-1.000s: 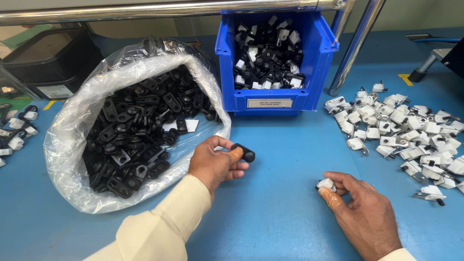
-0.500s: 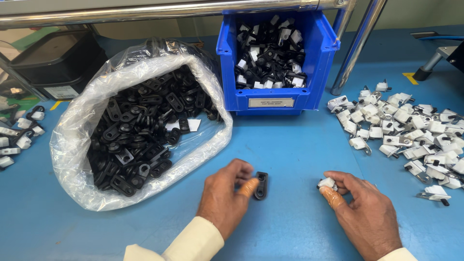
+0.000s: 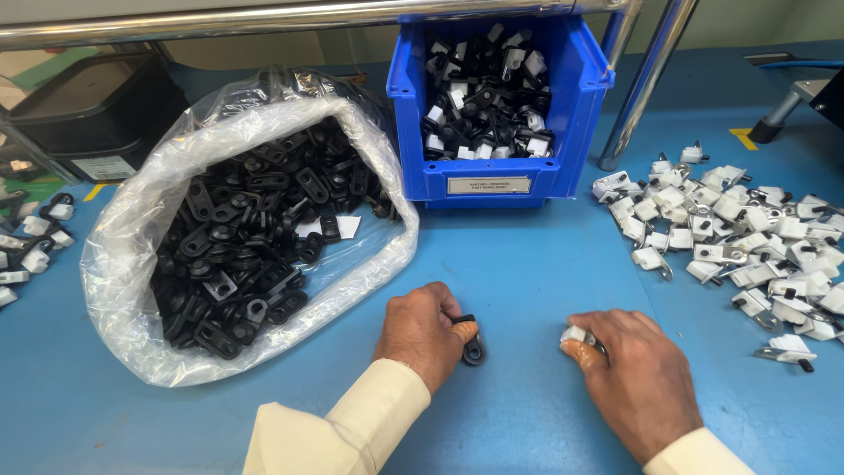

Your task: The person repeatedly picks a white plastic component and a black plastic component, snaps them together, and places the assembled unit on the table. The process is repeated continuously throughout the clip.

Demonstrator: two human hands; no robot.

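My left hand (image 3: 426, 332) rests on the blue table and pinches a small black plastic clip (image 3: 472, 345) between thumb and fingers. My right hand (image 3: 635, 374) holds a small white plastic part (image 3: 575, 335) at its fingertips, a short way to the right of the black clip. The two parts are apart, with a gap of bare table between them. A clear plastic bag (image 3: 132, 264) full of black clips (image 3: 255, 242) lies open just left of my left hand.
A blue bin (image 3: 492, 171) holding mixed black and white assembled parts stands at the back centre. A pile of loose white parts (image 3: 738, 237) spreads across the right. A metal post (image 3: 637, 88) rises beside the bin. A dark tray (image 3: 79, 114) sits far left.
My left hand drew the black clip from the bag's edge down and right toward my right hand. My right hand stayed nearly in place with the white part.
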